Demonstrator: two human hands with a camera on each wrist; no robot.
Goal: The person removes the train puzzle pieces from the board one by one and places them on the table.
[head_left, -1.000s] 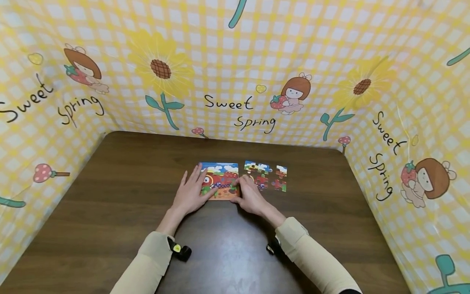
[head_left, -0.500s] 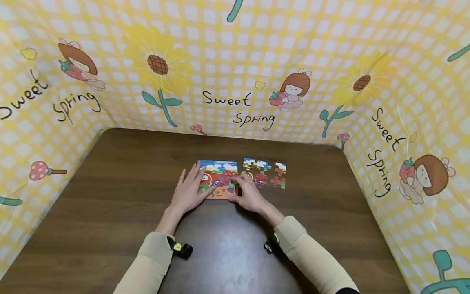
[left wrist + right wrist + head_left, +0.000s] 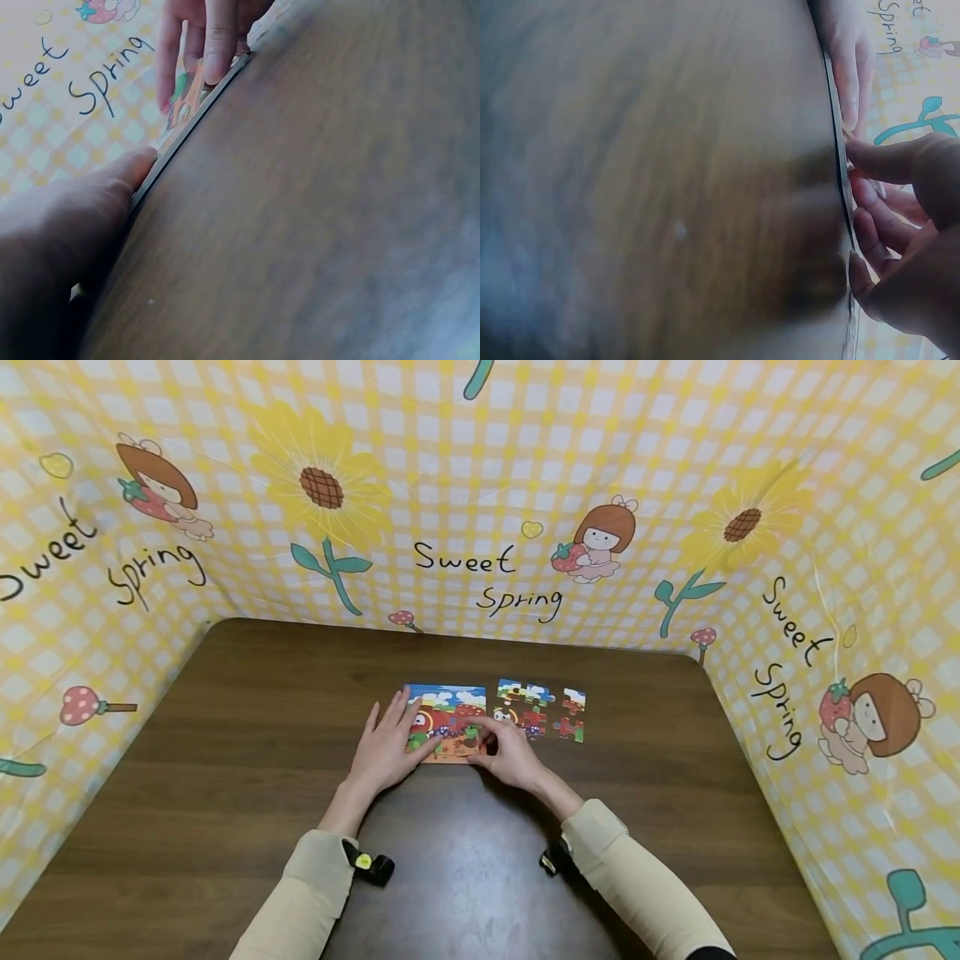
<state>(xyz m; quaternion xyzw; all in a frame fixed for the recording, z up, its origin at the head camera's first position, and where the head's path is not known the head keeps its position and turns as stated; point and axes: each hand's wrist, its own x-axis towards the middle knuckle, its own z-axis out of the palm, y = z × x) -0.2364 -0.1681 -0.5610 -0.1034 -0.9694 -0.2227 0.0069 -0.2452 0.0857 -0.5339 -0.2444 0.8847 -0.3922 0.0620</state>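
A colourful cartoon jigsaw puzzle lies flat on the wooden table, blue sky along its far edge and orange ground along its near edge. My left hand rests over its left side, fingers extended and thumb along the near edge. At the near right corner my right hand bends thumb and index finger around a puzzle piece with green and orange print. Its fingertips sit close at the board's edge in the right wrist view. Part of the picture is hidden under the left fingers.
Right of the board, several loose pieces lie in two groups, among them a sky piece and a red piece. A yellow checked cloth walls in the table at the back and sides.
The right index finger and thumb have shifted slightly at the near right corner, and the piece there shows more clearly. My left hand stays put. The head view tilts a little.
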